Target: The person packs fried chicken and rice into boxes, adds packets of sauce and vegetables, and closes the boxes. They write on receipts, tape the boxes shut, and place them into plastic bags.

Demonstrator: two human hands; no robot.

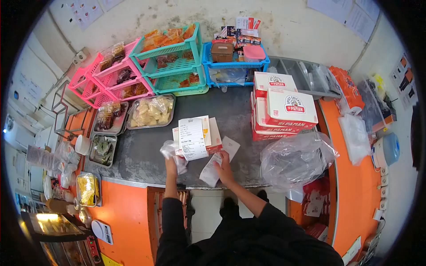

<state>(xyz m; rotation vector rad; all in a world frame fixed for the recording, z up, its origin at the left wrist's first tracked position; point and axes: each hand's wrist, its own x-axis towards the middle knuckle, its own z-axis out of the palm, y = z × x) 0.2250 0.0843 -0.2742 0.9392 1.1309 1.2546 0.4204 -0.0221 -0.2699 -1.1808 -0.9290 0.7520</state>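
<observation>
My left hand (170, 166) is closed on a crumpled clear plastic bag (180, 165) at the near left corner of a small food box. My right hand (225, 170) grips a loose white receipt (209, 172), its thumb lying on the paper. Between the hands, the white and red food box (214, 128) rests on the dark counter (146, 153). A long printed receipt (191, 138) lies on top of the box and hangs over its near edge. Part of the box is hidden under this paper.
Stacked red and white boxes (290, 108) stand at right, behind a large clear plastic bag (297, 159). Trays of peeled pieces (151, 111) and green leaves (103, 150) sit at left. Pink baskets (122, 80), green baskets (173, 66) and a blue basket (235, 66) line the back.
</observation>
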